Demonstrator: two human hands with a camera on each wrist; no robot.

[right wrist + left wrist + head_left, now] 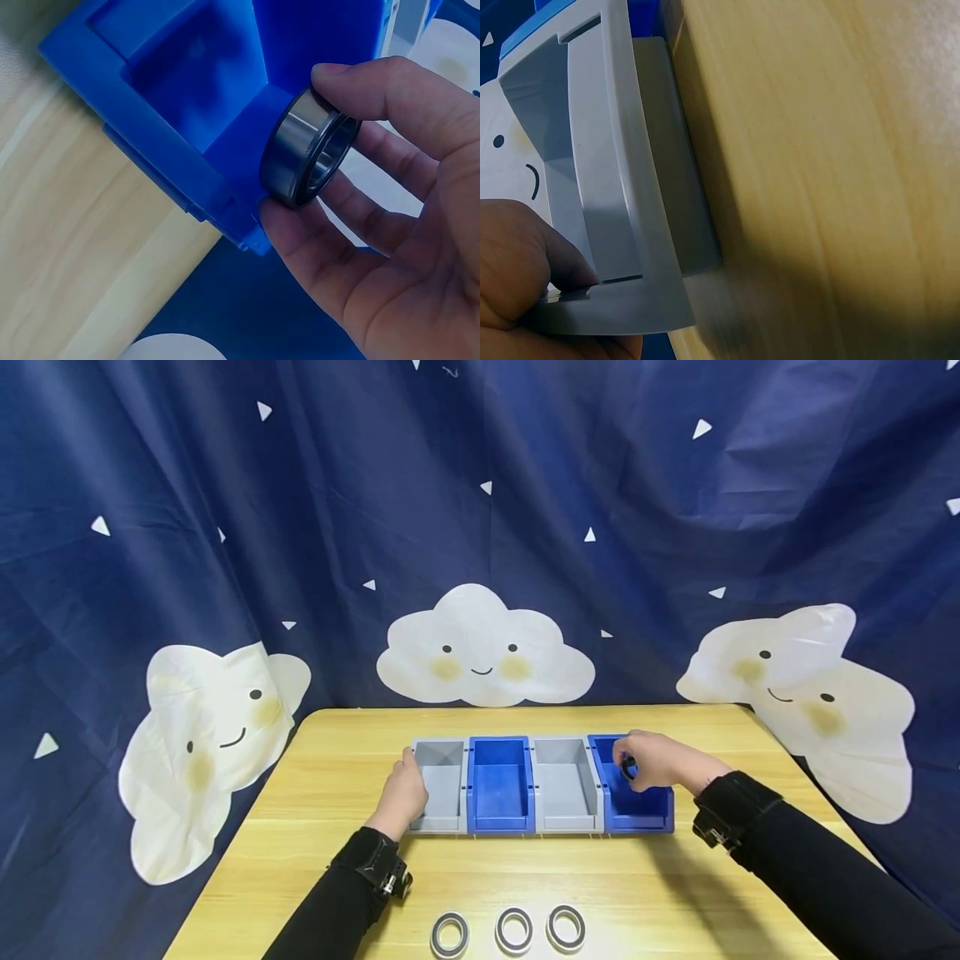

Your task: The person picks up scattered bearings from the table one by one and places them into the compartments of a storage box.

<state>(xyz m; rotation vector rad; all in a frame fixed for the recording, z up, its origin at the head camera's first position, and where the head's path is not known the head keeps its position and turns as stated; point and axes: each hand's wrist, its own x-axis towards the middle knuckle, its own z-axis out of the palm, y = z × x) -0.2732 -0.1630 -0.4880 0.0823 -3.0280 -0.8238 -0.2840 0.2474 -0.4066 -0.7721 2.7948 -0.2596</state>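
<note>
A steel ball bearing [296, 150] with a dark inner ring is pinched between the thumb and fingers of my right hand [651, 760]. That hand is over the blue bin [637, 814] at the right end of a row. At the row's other end, my left hand [401, 793] grips the side wall of a grey bin [604, 157], with the thumb over its rim. Three more bearings lie flat near the front of the table: a left one [449, 935], a middle one [514, 931] and a right one [566, 928].
Between the end bins stand another blue bin [501, 785] and another grey bin [564, 785], side by side. The wooden table [337, 760] carries them all. Behind it hangs a dark blue curtain [420, 527] with white clouds.
</note>
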